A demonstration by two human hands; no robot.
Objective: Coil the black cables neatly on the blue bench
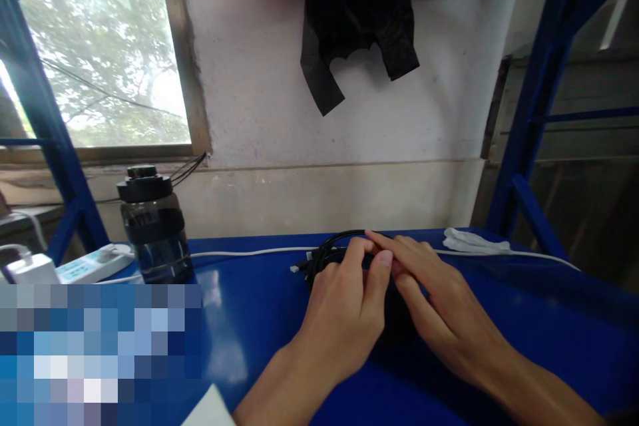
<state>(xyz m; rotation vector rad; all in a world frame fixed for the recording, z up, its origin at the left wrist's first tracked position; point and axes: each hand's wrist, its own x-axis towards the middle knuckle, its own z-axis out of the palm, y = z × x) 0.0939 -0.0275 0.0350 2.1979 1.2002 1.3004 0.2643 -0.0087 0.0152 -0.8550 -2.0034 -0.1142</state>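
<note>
A bundle of black cables [324, 258] lies on the blue tabletop, its loops partly covered by my hands and a plug end sticking out to the left. My left hand [347, 299] is closed, thumb and index finger bent together just in front of the loops. From the right, my right hand [434, 286] meets it, the fingertips close against the left fingers in a pinch. Whatever sits between the fingertips is hidden. Under both hands there is a dark black area, and I cannot tell whether it is an object or shadow.
At the left stand a dark water bottle [154, 233] and a white power strip [94, 264]. A white cord [249, 253] runs along the table's back edge, and a white cloth or glove [474, 241] lies at the back right. Blue frame posts [529, 93] rise on both sides.
</note>
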